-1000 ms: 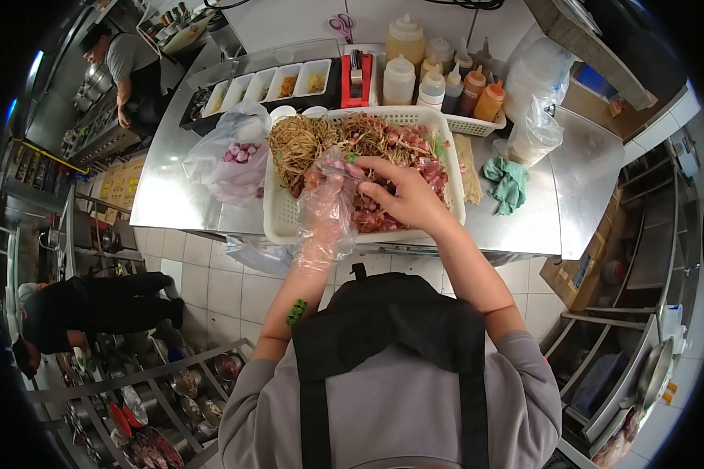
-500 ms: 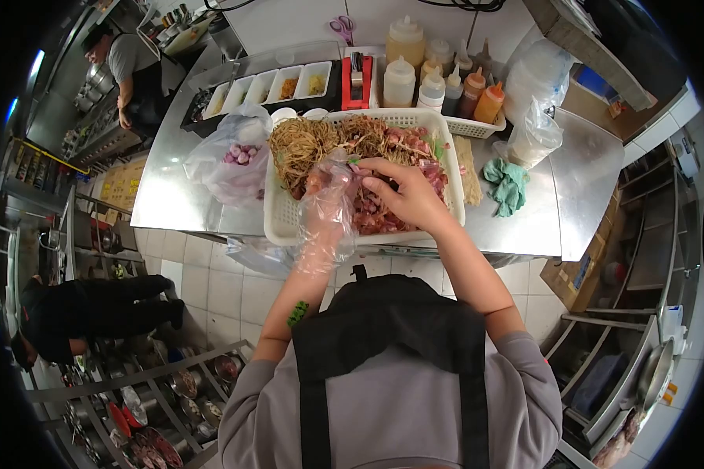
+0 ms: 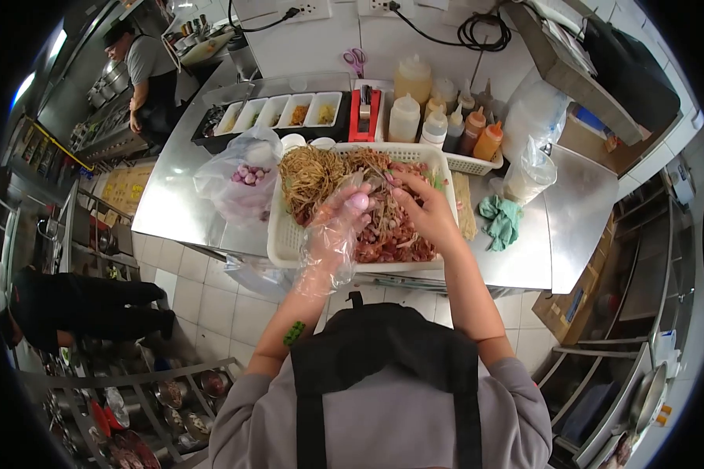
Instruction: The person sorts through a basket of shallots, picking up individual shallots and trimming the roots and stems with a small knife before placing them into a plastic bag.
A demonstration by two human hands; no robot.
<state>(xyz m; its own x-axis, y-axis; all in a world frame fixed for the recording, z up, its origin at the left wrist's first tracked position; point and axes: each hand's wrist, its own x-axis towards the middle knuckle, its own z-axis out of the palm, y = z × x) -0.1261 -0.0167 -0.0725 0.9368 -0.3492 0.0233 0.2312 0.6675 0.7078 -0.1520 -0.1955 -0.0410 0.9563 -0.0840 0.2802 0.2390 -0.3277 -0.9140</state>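
In a clear plastic glove, my left hand [image 3: 338,223] holds a small pink shallot [image 3: 359,202] over the white basket [image 3: 283,244]. My bare right hand [image 3: 429,217] is just to its right, thumb and fingertips close together; what they pinch, if anything, is too small to make out. Below both hands the basket holds a heap of reddish skins and small bulbs [image 3: 391,244]. A tangle of dry, straw-coloured stalks or roots [image 3: 309,178] fills its left side. Left of the basket, a clear plastic bag [image 3: 223,195] contains several pinkish-purple shallots [image 3: 250,174].
Behind the basket stand a black-framed row of white trays [image 3: 270,112], a red-sided holder [image 3: 365,113] and several squeeze bottles [image 3: 404,119]. A green cloth [image 3: 500,222] lies at right on the steel table [image 3: 524,262]. Two people [image 3: 152,78] are at the left.
The camera view has tilted upward, showing more of the wall. My left hand has turned so the shallot shows, and my right fingertips have drawn slightly away from it.
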